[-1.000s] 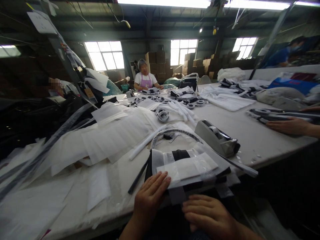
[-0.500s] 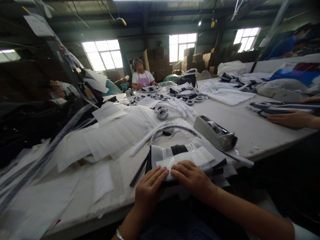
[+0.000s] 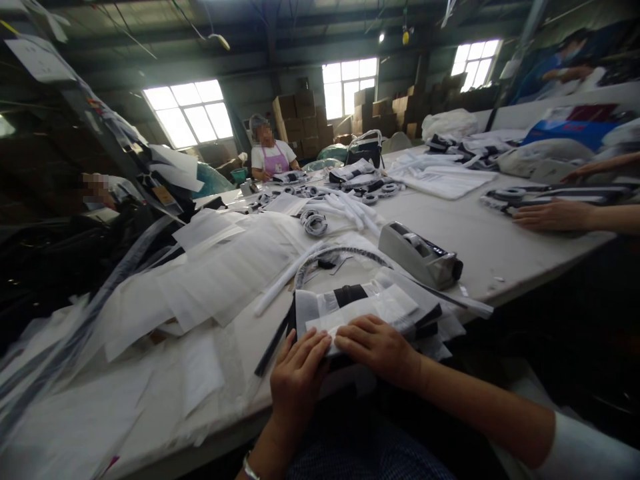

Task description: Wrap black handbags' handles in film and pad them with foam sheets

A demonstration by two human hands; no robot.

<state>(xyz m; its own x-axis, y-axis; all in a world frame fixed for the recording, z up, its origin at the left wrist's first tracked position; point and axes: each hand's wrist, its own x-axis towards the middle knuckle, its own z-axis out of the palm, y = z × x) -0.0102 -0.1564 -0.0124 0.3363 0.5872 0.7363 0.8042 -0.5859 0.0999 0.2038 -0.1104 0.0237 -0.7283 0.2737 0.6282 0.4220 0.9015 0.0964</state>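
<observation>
A black bag (image 3: 350, 294) lies on the table in front of me, partly covered by white translucent wrapping sheets (image 3: 385, 310). Its long handle (image 3: 340, 251), sleeved in clear plastic, arches behind it. My left hand (image 3: 300, 373) is closed over the near left edge, fingers on the white sheet. Close beside it, my right hand (image 3: 380, 350) is also closed on that near edge, fingers bent over the sheet. Both thumbs are hidden. A grey tape dispenser (image 3: 420, 253) stands just beyond the bag, to the right.
Loose translucent sheets (image 3: 200, 280) cover the table's left side. Behind the bag are a coiled wrapped strap (image 3: 314, 223) and white rolled strips (image 3: 350, 208). A co-worker's hands (image 3: 555, 215) rest on dark wrapped straps at the right. Another person (image 3: 273, 157) is across the table.
The whole view has shifted slightly, so the scene sits further left and up. My hands stay at the bag's near edge; the left fingers have spread slightly. The co-worker's far hand shows more.
</observation>
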